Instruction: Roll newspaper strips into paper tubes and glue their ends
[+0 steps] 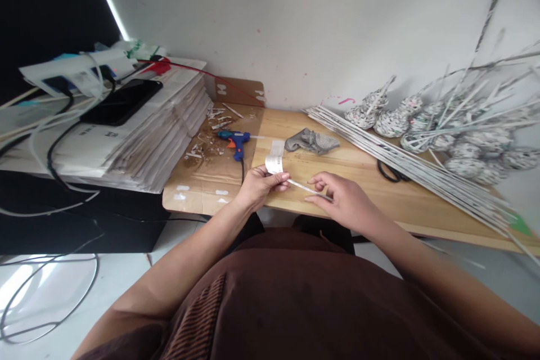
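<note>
My left hand [264, 185] pinches a thin rolled paper strip [300, 185] at its left end, above the front edge of the wooden table. A wider, unrolled piece of printed paper [274, 164] curls up from those fingers. To the right, my right hand [337, 197] is around the strip's other end, thumb and forefinger apart, and the strip passes between them. Just behind the hands lies a crumpled grey cloth [312, 141]. A blue glue gun [236, 143] rests on brown cardboard [211, 183] to the left.
A tall paper stack [169, 124] with a black phone [122, 102] and power strip [76, 73] stands left. Long paper sticks [400, 166] lie diagonally at right, before woven paper shapes [392, 122]. Black-handled scissors [390, 171] are partly under the sticks.
</note>
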A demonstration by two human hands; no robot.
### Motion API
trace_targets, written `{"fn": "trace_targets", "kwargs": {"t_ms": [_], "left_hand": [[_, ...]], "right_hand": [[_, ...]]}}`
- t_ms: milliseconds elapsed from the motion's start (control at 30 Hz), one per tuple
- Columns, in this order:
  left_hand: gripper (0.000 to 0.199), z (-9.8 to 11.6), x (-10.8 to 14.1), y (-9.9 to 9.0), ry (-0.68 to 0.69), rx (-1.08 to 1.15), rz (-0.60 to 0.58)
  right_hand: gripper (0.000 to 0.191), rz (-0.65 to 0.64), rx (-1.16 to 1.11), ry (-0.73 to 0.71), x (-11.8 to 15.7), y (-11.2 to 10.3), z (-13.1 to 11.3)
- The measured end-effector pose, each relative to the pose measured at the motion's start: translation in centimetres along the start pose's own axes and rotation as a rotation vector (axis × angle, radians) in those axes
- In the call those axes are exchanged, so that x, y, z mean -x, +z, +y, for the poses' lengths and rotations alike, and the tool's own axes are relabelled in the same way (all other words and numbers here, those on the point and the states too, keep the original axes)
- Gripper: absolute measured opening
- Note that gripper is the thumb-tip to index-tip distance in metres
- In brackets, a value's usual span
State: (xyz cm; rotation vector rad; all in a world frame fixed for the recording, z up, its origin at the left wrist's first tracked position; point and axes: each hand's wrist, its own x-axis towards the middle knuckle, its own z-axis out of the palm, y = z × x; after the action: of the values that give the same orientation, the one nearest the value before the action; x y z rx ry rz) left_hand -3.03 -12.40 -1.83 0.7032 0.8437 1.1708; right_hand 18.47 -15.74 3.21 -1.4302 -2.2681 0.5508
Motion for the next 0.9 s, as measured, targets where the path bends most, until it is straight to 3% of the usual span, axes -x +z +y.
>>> {"fn": "trace_targets", "kwargs": {"t_ms": [67,233,400,533,700,833,900], "left_hand": [[0.034,-0.01,-0.05,0.0,-0.001,0.002,0.002],[0.035,-0.01,-0.13,-0.04,-0.009,0.018,0.004],[0.034,-0.1,-0.2,-0.14,-0.014,0.001,0.006],[0.034,-0.14,-0.17,-0.21,-0.025,0.007,0.004],[0.036,-0.05,-0.16,-0.18,-0.035,0.026,0.006],[0.037,0.04,-0.19,-0.19,-0.037,0.027,0.009],[0.036,0.02,-0.21,-0.22,-0.033,0.026,0.007]], "right_hand": [[0.015,0.022,0.021,-0.016,-0.15,0.11,0.02],[0.023,-0.099,0.008,0.004,-0.33,0.19,0.24],[0.017,0.007,-0.024,0.021,-0.24,0.33,-0.03],[0.03,-0.135,-0.11,0.057,-0.33,0.33,-0.14],[0.019,-0.011,-0.042,0.006,-0.55,0.3,0.04],[0.032,-0.142,-0.097,0.048,-0.59,0.19,0.09],[0.026,-0.139,-0.13,0.07,-0.59,0.2,0.05]]}}
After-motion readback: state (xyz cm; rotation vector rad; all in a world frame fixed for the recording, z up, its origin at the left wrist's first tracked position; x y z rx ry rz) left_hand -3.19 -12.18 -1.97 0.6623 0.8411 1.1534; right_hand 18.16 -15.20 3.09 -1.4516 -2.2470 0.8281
